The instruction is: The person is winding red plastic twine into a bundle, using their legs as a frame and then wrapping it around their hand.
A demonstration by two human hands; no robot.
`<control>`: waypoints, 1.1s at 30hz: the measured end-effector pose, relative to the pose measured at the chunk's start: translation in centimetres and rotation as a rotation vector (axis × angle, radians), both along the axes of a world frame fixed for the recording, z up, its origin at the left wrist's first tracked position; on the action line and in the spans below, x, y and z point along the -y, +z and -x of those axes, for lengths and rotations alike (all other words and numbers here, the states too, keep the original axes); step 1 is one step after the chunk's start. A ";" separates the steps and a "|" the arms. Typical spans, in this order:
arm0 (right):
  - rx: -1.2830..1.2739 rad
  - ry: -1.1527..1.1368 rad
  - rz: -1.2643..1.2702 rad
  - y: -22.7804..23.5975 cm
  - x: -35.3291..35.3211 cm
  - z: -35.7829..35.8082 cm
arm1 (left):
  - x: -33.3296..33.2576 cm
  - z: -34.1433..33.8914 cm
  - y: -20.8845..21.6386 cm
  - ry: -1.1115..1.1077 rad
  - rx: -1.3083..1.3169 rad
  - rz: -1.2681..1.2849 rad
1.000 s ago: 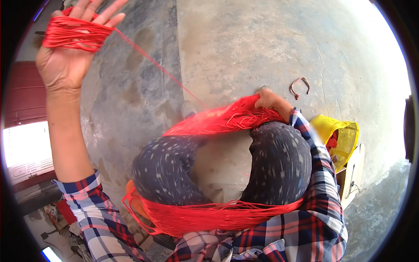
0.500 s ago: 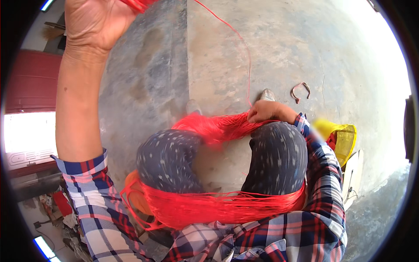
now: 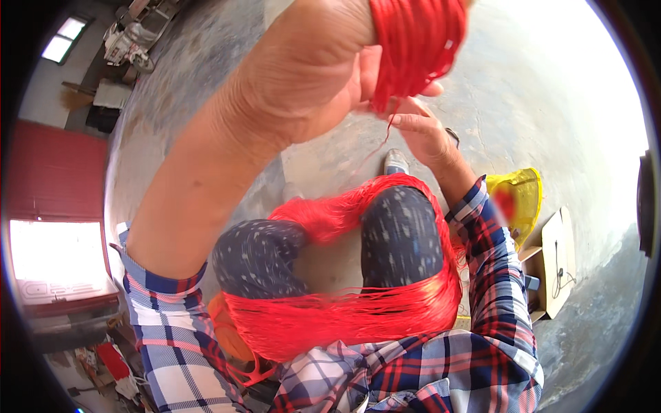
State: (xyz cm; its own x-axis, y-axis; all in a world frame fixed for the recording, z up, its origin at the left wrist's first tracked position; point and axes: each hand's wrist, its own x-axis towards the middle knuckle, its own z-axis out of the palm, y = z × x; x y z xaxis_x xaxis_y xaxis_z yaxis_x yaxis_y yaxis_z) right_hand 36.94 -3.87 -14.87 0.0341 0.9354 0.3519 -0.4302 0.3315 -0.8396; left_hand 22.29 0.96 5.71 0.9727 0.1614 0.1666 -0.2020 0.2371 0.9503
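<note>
A wound bundle of red thread (image 3: 416, 55) is gripped in my left hand (image 3: 323, 76), raised high in front of me. My right hand (image 3: 427, 138) is just beneath it, thumb and fingers pinching a loose red strand (image 3: 385, 138) that hangs under the bundle. Part of the right fingers is hidden behind the left hand and thread. A large loop of red skein (image 3: 344, 316) is stretched around both my knees. Its far side (image 3: 330, 213) sags between them, and its near side runs across my lap.
A yellow mesh bag (image 3: 527, 199) with something red in it stands to the right, beside an open cardboard box (image 3: 554, 255). An orange rounded object (image 3: 231, 330) is by my left thigh. Clutter (image 3: 113, 365) lies at lower left; a parked motorbike (image 3: 131, 45) stands at far left.
My left hand has swung right and nearer with the bundle. My right hand has risen from the skein at my right knee up to the bundle. My view has turned a little.
</note>
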 end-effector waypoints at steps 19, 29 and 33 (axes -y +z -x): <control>-0.178 -0.407 0.257 1.7 19.3 -8.7 | 8.7 -2.2 -1.0 -0.450 -0.412 -1.095; -0.381 -0.438 -0.045 3.6 24.0 -7.2 | 12.3 -2.0 -6.4 -0.292 -0.163 -1.177; -0.162 -0.371 0.262 4.3 22.6 -3.9 | 10.8 -0.4 -5.0 -0.228 -0.084 0.134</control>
State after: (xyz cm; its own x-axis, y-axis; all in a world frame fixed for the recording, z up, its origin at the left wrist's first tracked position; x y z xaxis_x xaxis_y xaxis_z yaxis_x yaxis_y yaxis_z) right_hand 40.88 -26.45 -10.61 0.4177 0.9060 0.0686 -0.4551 0.2739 -0.8473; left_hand 22.69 -9.87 0.76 0.9960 -0.0484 0.0754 -0.0505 0.3919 0.9186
